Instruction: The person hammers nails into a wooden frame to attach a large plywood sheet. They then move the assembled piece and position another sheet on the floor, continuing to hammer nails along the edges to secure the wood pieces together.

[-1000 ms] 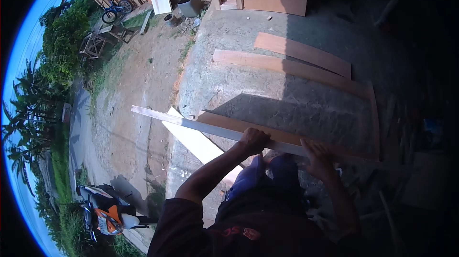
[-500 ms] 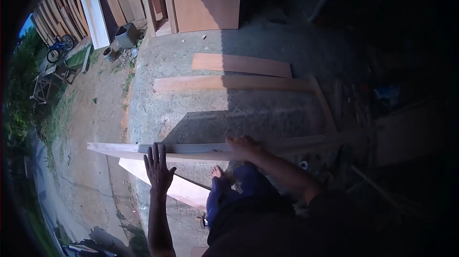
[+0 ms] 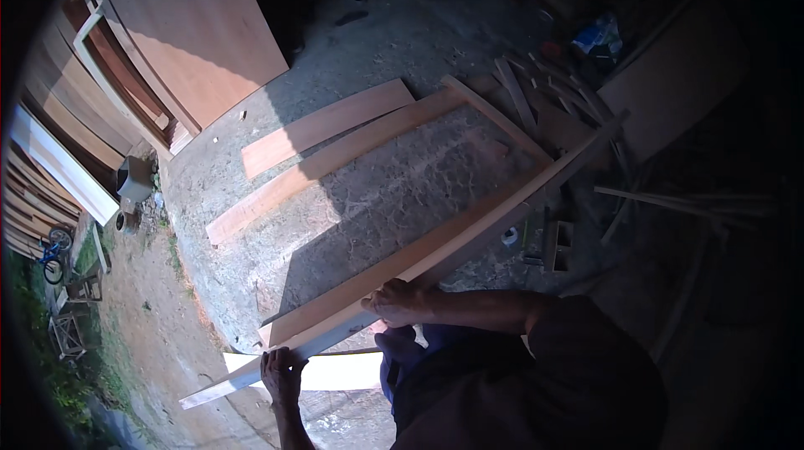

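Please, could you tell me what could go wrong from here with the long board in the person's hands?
The long board extends well past the right hand, so its far end might knock the loose wood strips near it in this view. The left hand and right hand are bare on its edge, so a splinter seems possible. If the board slips, fingers could perhaps be pinched against the brown board alongside.

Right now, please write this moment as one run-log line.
left hand: grips long board nearer its left end | right hand: grips same board farther along | nearby: white board, planks on concrete floor
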The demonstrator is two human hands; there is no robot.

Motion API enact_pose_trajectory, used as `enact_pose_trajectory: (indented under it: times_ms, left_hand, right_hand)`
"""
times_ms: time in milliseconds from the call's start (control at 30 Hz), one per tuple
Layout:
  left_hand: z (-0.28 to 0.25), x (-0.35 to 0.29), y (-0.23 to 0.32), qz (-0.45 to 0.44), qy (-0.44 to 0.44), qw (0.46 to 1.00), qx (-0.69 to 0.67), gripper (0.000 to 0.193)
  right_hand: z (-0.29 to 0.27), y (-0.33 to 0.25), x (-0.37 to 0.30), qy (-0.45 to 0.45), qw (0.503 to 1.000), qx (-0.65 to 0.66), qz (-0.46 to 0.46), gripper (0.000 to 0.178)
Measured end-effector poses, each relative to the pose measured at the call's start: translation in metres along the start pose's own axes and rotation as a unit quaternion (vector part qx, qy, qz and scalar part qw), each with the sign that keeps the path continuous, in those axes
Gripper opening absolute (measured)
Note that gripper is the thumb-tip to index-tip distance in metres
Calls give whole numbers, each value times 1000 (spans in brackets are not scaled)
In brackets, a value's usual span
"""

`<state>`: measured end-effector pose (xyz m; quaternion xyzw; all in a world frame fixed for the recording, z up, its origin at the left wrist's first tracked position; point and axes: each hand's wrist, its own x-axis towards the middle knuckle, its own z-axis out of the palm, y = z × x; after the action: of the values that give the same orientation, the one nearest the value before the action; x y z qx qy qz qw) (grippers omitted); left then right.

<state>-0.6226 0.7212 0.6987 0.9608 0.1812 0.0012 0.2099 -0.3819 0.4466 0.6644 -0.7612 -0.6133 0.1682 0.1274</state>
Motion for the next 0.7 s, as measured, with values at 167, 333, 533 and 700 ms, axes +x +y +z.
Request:
enact_pose_trajectory:
  times_ms: [167,333,533,700]
  left_hand:
    - [11,15,31,7,0,1000,-17,41]
    - [10,32,31,23,29,999,-9,39]
    - [15,27,17,65,24,998,0,42]
    - [20,4,18,26,-2,999,-29,41]
  right_hand:
    - [-22,21,-20,-42,998,-39,16,30]
    - [-29,26,-5,-55,996,-59,29,31]
    - [-10,19,-17,35,996,-38,67,37]
    - [-5,-23,-5,-31,989,69,126,49]
